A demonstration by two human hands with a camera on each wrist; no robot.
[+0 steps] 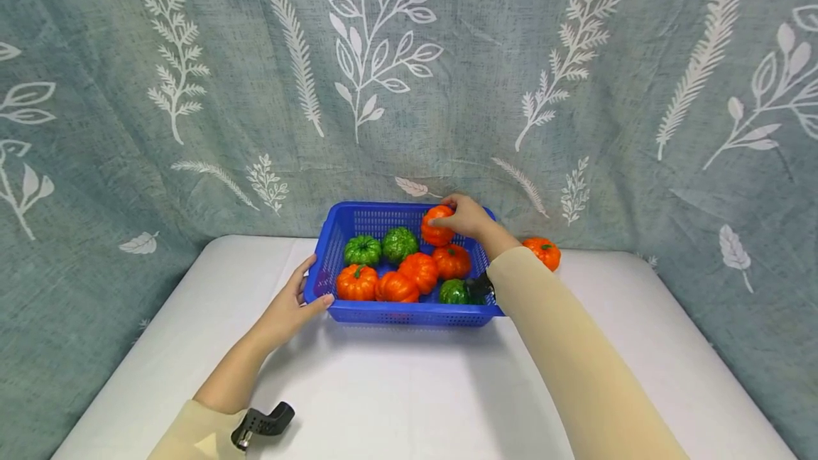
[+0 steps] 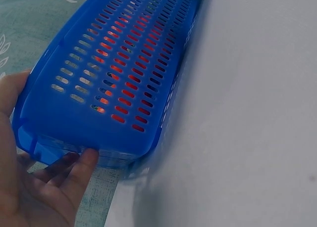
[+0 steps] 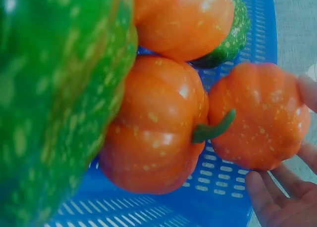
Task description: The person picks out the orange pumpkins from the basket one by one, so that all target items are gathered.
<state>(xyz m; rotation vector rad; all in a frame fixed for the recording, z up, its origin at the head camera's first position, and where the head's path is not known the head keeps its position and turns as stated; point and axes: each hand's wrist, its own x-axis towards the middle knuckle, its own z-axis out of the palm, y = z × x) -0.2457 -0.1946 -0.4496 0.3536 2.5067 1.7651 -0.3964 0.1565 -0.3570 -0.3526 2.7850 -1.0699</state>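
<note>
Left hand grips the rectangular blue plastic basket at eight o'clock; right hand pinches a ribbed orange pumpkin at one: brace firmly, squeeze lightly.

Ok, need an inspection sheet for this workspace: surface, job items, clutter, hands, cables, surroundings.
Surface: white table; partly hidden under the basket and arms.
Job's things: blue basket with four orange pumpkins and three green pumpkins inside, one green partly hidden by the right wrist's device; another, the held pumpkin, is orange, at the basket's far right; a loose orange pumpkin sits outside, to the right.
Clutter: nothing seen.
Hands: left hand grips the basket's near left corner; right hand holds the orange pumpkin.
Cables: nothing seen.
Surroundings: grey-green curtain with white leaf prints, behind and at both sides.
</note>
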